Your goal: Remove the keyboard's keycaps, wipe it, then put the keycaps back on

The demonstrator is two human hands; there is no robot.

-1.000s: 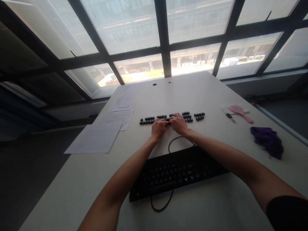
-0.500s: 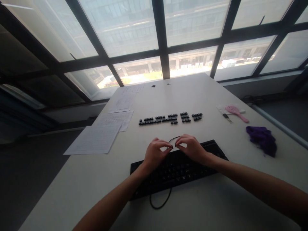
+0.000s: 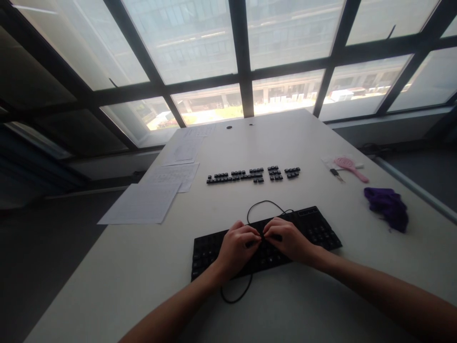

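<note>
A black keyboard (image 3: 316, 228) lies slightly tilted on the white table, its middle partly covered by my hands. My left hand (image 3: 238, 247) is over the centre of the keyboard, thumb and index finger pinched on a small black keycap that the fingertips mostly hide. Close beside it, my right hand (image 3: 287, 240) pinches another small keycap, low against the keys, fingertips almost meeting the left ones. Beyond the keyboard, several loose black keycaps (image 3: 233, 178) stand in short rows.
The keyboard's cable (image 3: 264, 202) loops out behind it and shows again in front. Printed papers (image 3: 139, 204) overlap along the table's left side. To the right lie a pink hairbrush (image 3: 346, 164), a small black-handled tool (image 3: 336, 174) and a crumpled purple cloth (image 3: 386, 207). Windows stand behind the table.
Both hands have come down and nearer from the keyboard's far edge to its middle keys, still pinching. Their fingertips are closer together, and more of the cable behind is exposed.
</note>
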